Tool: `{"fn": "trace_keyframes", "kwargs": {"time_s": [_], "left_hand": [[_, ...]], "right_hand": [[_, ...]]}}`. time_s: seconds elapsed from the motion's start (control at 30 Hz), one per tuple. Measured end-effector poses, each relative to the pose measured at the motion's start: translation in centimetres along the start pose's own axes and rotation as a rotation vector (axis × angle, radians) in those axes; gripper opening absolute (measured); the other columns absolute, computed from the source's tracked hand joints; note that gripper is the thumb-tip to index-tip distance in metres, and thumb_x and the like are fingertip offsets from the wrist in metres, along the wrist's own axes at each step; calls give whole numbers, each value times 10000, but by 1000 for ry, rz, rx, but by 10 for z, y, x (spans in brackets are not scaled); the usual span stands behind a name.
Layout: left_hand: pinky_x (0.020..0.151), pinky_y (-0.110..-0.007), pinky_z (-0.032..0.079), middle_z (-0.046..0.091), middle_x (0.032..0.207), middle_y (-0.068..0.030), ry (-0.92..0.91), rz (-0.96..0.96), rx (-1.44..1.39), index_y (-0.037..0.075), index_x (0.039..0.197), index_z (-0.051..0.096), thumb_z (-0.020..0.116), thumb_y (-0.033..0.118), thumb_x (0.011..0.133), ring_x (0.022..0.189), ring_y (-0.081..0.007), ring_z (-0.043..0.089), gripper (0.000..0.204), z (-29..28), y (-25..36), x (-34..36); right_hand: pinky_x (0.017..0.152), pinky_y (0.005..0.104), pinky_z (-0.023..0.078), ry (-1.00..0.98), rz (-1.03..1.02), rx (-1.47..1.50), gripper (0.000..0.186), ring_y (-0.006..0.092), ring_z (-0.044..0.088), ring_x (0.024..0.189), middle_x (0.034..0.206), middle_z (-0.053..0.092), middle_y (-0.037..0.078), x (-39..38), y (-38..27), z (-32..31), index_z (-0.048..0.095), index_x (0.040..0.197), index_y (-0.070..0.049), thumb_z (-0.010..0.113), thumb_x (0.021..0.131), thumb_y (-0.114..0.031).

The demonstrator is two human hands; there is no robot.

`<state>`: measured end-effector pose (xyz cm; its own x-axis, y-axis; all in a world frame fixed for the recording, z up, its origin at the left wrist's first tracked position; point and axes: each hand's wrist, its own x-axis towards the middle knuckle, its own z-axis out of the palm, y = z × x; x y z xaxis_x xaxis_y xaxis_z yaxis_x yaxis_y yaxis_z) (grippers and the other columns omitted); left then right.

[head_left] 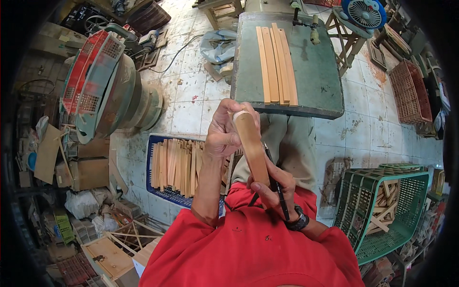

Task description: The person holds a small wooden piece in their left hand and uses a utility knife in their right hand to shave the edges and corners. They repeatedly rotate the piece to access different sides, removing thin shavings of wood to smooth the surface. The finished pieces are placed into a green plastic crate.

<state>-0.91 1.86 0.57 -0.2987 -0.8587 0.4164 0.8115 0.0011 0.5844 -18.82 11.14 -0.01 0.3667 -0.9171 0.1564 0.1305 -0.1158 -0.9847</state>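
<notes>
My left hand (224, 129) is closed round the upper, rounded end of a wooden slat (251, 148), which is held up over my lap. My right hand (275, 189) grips the slat lower down, with a thin black pen-like tool (282, 201) also in its fingers. Beyond my hands, several long wooden strips (275, 64) lie side by side on a dark green work surface (320, 86).
A blue crate (150, 184) of wooden sticks stands left of my legs. A green machine (129, 95) with red baskets (88, 67) is at the upper left. A green crate (382, 248) holds wood pieces at right, below a red basket (406, 91). A fan (363, 16) stands behind.
</notes>
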Motion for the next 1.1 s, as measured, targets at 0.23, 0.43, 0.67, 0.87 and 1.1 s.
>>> {"fn": "trace_keyframes", "kwargs": {"time_s": [0.23,0.43,0.67,0.87,1.1], "left_hand": [[714,-345,506,537,1006,-126,-4,2,-26,165,1267,495,786,66,761,924,-254,549,592,-5,-2,-3],[676,-462,598,518,1017,-150,-17,-1,-73,184,1274,496,751,32,781,923,-287,557,576,-8,-6,-4],[659,-540,632,509,1060,-166,-90,12,-64,176,1281,509,738,-11,770,914,-310,557,590,-16,-7,-2],[635,-463,638,524,1090,-136,-11,15,-131,177,1260,533,769,17,750,888,-292,542,584,-12,-9,-4],[666,-443,636,513,1065,-117,116,-9,-51,189,1255,541,784,29,733,890,-261,508,598,-22,-14,-6]], "right_hand": [[676,255,521,-8,62,51,614,128,626,714,936,688,116,0,1,-1,452,1394,40,689,855,-135],[660,267,503,20,55,-44,660,156,635,696,922,695,140,-7,5,3,432,1426,-12,713,848,-161],[715,293,539,25,14,55,700,204,707,832,967,712,159,-9,5,7,375,1460,-25,698,841,-53],[721,306,545,-14,-7,42,713,219,707,837,1010,700,172,-3,4,3,364,1463,-16,688,828,0],[673,283,535,31,-67,-181,681,189,700,805,946,660,122,0,2,9,397,1416,18,603,771,93]]}}
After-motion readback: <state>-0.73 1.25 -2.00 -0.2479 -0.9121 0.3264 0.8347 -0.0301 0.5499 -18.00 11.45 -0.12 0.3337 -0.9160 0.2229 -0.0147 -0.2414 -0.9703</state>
